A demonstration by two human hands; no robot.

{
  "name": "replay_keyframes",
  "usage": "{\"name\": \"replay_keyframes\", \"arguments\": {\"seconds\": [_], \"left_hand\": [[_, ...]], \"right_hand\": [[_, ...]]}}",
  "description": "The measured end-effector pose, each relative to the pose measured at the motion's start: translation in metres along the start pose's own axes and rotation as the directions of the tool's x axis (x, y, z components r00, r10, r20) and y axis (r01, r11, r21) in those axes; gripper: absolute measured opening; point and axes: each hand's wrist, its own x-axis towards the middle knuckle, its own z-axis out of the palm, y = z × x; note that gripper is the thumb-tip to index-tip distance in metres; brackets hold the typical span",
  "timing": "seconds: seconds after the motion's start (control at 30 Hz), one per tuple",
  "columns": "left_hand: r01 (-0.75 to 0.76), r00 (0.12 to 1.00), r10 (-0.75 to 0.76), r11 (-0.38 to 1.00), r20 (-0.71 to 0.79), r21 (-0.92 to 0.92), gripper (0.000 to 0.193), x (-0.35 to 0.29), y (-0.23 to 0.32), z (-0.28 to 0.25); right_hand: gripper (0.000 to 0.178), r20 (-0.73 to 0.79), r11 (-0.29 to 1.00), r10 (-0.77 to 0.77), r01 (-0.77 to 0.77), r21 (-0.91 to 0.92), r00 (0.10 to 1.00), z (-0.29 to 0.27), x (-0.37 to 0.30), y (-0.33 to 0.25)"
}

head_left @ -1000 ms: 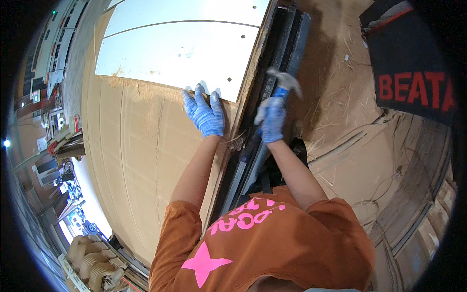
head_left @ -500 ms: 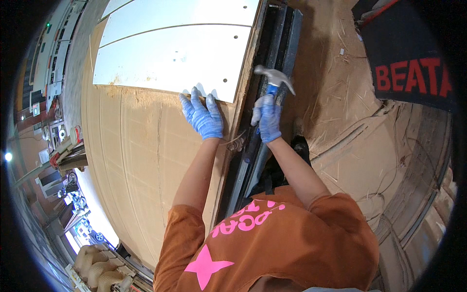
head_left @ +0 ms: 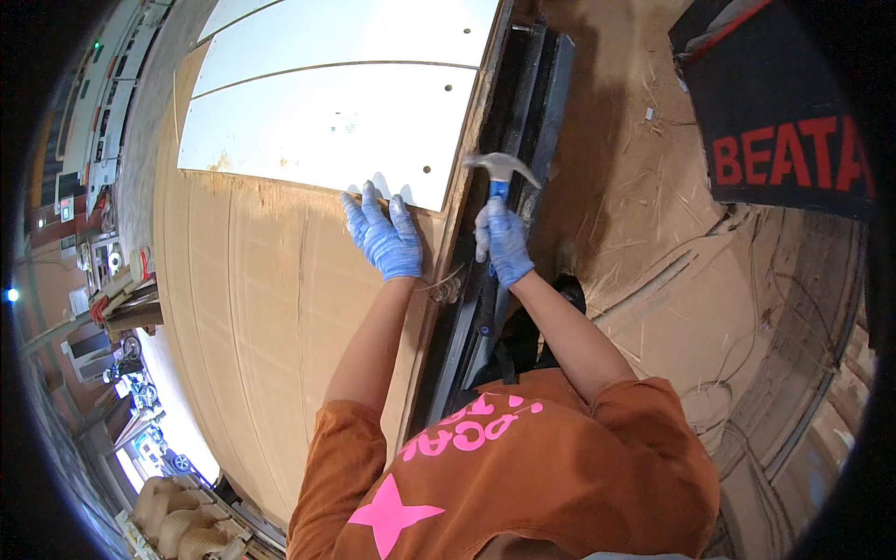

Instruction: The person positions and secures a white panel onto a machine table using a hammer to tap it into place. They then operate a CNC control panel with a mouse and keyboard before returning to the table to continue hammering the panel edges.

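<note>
A claw hammer [head_left: 502,166] with a silver head and blue-and-dark handle is in my right hand [head_left: 505,240], its gloved fingers wrapped round the grip. The hammer head hangs beside the right edge of the work, near the corner of a white panel [head_left: 317,126]. My left hand [head_left: 385,241], in a blue glove, has its fingers spread, with the fingertips on the near edge of that panel. A dark hole [head_left: 427,170] shows near the panel's right end. Beneath lies a large stack of brown boards [head_left: 261,243].
More white panels [head_left: 364,33] lie beyond. A dark metal rail [head_left: 532,121] runs along the stack's right side. Wood splinters and cables lie on the brown floor [head_left: 625,205] at right, near a black sheet [head_left: 779,112] with red lettering. Motorbikes [head_left: 142,387] stand far left.
The hammer and my right hand have moved a little left, closer to the panel's edge. My left hand stays on the panel edge. The whole view has shifted slightly.
</note>
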Motion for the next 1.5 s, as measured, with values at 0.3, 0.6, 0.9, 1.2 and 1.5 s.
{"name": "replay_keyframes", "arguments": {"seconds": [0.3,0.6,0.9,1.2,1.5], "left_hand": [[0.009,1.000,-0.009,0.999,-0.001,-0.042,0.052,-0.003,-0.003,0.002],[0.022,1.000,-0.022,0.999,0.006,-0.038,0.051,0.000,-0.001,0.002],[0.023,1.000,-0.023,0.997,0.000,-0.073,0.052,0.000,-0.001,0.004],[0.038,0.999,-0.038,0.997,0.003,-0.065,0.052,0.002,-0.001,0.001],[0.033,0.999,-0.032,0.999,0.014,-0.037,0.055,0.000,-0.002,0.003]], "right_hand": [[0.052,-0.007,0.997,-0.077,0.077,-0.014,0.997,0.007,0.004,-0.006],[0.050,-0.010,0.994,-0.103,0.103,0.037,0.995,-0.008,0.015,-0.011],[0.050,-0.037,0.980,-0.166,0.169,0.101,0.985,-0.013,0.020,-0.010],[0.053,-0.096,0.994,-0.109,0.111,0.018,0.989,-0.004,0.015,-0.019],[0.051,-0.105,0.981,-0.128,0.141,0.131,0.986,-0.012,0.025,-0.016]]}}
